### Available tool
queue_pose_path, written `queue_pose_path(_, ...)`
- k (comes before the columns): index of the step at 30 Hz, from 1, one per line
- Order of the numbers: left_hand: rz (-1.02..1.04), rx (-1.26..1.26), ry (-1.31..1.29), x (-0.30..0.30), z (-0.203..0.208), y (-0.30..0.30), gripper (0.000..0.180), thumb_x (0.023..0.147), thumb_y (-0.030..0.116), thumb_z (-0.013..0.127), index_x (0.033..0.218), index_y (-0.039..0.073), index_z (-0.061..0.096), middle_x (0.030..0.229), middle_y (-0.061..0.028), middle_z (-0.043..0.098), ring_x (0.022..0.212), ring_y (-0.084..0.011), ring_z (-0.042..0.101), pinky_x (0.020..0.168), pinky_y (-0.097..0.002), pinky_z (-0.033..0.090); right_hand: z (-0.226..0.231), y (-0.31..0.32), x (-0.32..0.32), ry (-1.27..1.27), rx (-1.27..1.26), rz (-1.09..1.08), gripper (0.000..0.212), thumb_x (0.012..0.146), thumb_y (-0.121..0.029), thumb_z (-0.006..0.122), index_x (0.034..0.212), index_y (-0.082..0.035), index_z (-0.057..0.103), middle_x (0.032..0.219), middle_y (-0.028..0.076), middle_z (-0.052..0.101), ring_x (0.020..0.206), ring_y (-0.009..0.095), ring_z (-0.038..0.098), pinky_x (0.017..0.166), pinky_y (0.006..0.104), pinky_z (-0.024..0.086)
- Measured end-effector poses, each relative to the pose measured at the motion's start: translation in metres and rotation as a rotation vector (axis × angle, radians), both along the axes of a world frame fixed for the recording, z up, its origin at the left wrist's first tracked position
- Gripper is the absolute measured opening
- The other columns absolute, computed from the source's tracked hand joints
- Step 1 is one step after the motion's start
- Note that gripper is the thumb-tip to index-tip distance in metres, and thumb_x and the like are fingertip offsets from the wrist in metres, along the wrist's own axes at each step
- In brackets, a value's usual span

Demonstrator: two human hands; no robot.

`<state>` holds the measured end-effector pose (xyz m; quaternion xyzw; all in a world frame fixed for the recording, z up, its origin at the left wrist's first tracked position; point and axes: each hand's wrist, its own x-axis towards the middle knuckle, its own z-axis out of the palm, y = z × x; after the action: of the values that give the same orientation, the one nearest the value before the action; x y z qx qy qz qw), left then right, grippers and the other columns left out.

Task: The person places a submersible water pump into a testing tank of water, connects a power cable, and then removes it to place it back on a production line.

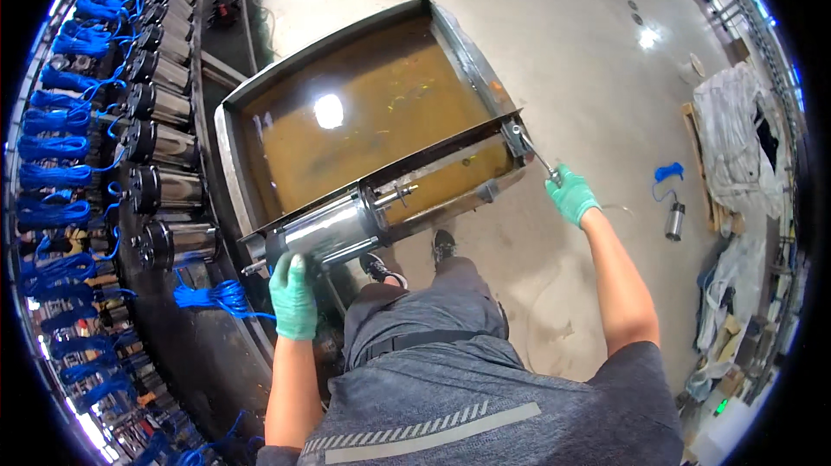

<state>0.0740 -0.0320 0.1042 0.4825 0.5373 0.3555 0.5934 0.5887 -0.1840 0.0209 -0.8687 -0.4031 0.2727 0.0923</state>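
A shiny steel pump motor [325,230] with black end collars lies along the near side of a liquid-filled metal tank, a shaft sticking out of its right end. My left hand [295,300], in a green glove, grips the motor near its left end; some of its fingers are hidden. My right hand [572,196], gloved too, is closed around the handle of a metal wrench [540,157]. The wrench's far end meets a black block [516,138] at the right end of a dark bar [441,151] across the tank.
The tank [464,51] holds brownish liquid. Left of it, a rack carries several steel motors [169,150] with coiled blue cables [54,148]; one blue coil [216,296] lies near my left hand. A small steel motor [675,222] and plastic-covered goods [736,137] are at right.
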Motion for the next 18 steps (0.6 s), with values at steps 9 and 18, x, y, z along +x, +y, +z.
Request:
queue_pose_path(9,0.589,-0.127,0.297,-0.14,-0.06,-0.059,0.032,0.102,0.022,0.058,0.132,0.008,0.055,0.125,-0.0112,0.063,0.109,-0.0239,0.062,0.088,-0.0378,0.052,-0.079,0.018,-0.014,-0.015,0.177,-0.134,0.041,0.094,-0.033,0.064,0.117,-0.001,0.054,0.106,0.025,0.067,0.102,0.047,0.062,0.085,0.0518,0.051)
queue_pose_path(18,0.594,-0.235,0.215,-0.178,-0.125,-0.048,0.045,0.1,0.023,0.06,0.141,0.01,0.045,0.134,-0.0124,0.056,0.124,-0.0299,0.055,0.101,-0.0412,0.047,-0.044,0.018,-0.118,0.015,0.261,-0.033,0.026,0.087,-0.023,0.072,0.105,-0.007,0.061,0.11,0.018,0.065,0.097,0.039,0.064,0.083,0.0486,0.053)
